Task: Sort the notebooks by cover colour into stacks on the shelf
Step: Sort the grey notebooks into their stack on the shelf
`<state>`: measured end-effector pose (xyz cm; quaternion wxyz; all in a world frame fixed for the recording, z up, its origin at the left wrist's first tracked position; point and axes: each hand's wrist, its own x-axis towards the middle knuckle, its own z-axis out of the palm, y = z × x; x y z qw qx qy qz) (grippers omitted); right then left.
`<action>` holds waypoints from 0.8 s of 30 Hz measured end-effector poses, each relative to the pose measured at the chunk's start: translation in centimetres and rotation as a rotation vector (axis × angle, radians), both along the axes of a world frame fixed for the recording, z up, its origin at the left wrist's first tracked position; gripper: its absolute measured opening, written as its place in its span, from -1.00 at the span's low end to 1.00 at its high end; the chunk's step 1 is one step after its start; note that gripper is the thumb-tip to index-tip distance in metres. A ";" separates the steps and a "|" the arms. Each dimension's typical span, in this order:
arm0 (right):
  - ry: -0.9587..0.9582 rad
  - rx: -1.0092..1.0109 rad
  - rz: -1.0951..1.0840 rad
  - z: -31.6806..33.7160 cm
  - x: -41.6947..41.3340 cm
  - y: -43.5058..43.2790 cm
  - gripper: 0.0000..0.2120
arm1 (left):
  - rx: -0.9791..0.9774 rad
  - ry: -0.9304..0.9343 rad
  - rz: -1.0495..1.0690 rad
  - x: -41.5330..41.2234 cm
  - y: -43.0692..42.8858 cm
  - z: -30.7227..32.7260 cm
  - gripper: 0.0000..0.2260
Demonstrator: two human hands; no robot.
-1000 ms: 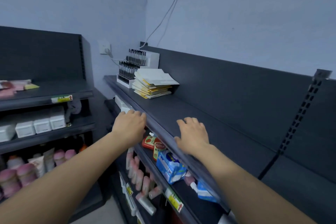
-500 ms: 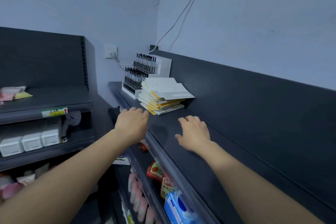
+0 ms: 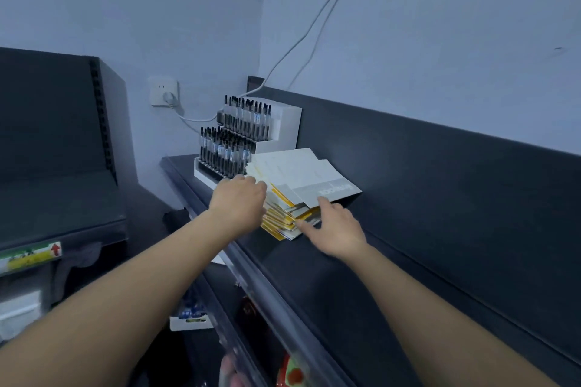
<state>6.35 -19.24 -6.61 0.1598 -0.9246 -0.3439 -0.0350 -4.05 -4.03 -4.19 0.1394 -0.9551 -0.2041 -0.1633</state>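
Pale blue walls (image 3: 440,41) meet in a corner at 12 o'clock. At 10 o'clock a white socket (image 3: 163,92) holds a plug; thin cables (image 3: 315,20) climb toward 1 o'clock. A dark shelf (image 3: 330,276) with a back panel (image 3: 440,185) runs toward 4 o'clock; another shelving unit (image 3: 47,135) stands at 9 o'clock.

Paper notebooks (image 3: 292,195) with smooth, faintly glossy covers, matt dark painted metal shelf (image 3: 330,276), clear glossy plastic strip (image 3: 251,280) along its front edge, smooth white plastic pen rack (image 3: 284,126), glossy plastic wall socket (image 3: 163,92), matt painted wall (image 3: 440,41)
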 end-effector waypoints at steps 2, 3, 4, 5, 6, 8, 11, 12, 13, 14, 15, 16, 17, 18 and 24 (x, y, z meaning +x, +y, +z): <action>0.122 0.105 -0.066 0.1 1.1 2.2 -0.36 | -0.014 -0.003 -0.028 1.6 2.3 0.4 -0.69; 0.165 0.146 -0.099 0.1 1.7 3.2 -0.31 | -0.023 -0.008 -0.039 2.4 3.4 0.6 -0.69; 0.197 0.179 -0.126 0.0 2.2 4.0 -0.26 | -0.030 -0.016 -0.049 3.1 4.4 0.8 -0.70; 0.220 0.202 -0.149 0.0 2.6 4.8 -0.21 | -0.033 -0.025 -0.062 3.9 5.3 1.0 -0.72; 0.230 0.212 -0.164 0.0 3.0 5.4 -0.19 | -0.035 -0.030 -0.075 4.7 6.1 1.2 -0.74; 0.215 0.181 -0.173 0.0 3.6 6.3 -0.18 | -0.054 -0.031 -0.105 6.1 7.4 1.5 -0.74; 0.162 0.123 -0.150 -0.2 3.9 7.1 -0.17 | -0.140 -0.058 -0.159 8.1 9.0 1.6 -0.72; 0.139 0.108 -0.121 -0.2 3.9 7.2 -0.15 | -0.175 -0.078 -0.169 8.5 9.3 1.6 -0.72; 0.119 0.096 -0.101 -0.3 4.1 7.3 -0.15 | -0.213 -0.092 -0.179 9.1 9.7 1.7 -0.71; 0.103 0.087 -0.085 -0.2 4.3 7.5 -0.16 | -0.252 -0.095 -0.186 9.7 10.0 1.7 -0.71; 0.095 0.078 -0.070 -0.2 4.5 7.6 -0.18 | -0.289 -0.083 -0.186 10.3 10.3 1.8 -0.70; 0.083 0.064 -0.046 0.0 4.6 7.8 -0.21 | -0.319 -0.069 -0.182 10.7 10.5 1.8 -0.69; 0.066 0.048 -0.019 0.2 4.7 8.0 -0.24 | -0.344 -0.069 -0.175 11.0 10.6 1.8 -0.67; 0.055 0.042 0.009 0.5 4.7 8.2 -0.28 | -0.363 -0.092 -0.166 11.2 10.7 1.9 -0.65; 0.199 0.161 0.196 0.9 5.1 8.8 -0.49 | -0.474 -0.356 -0.039 11.3 12.5 2.7 -0.68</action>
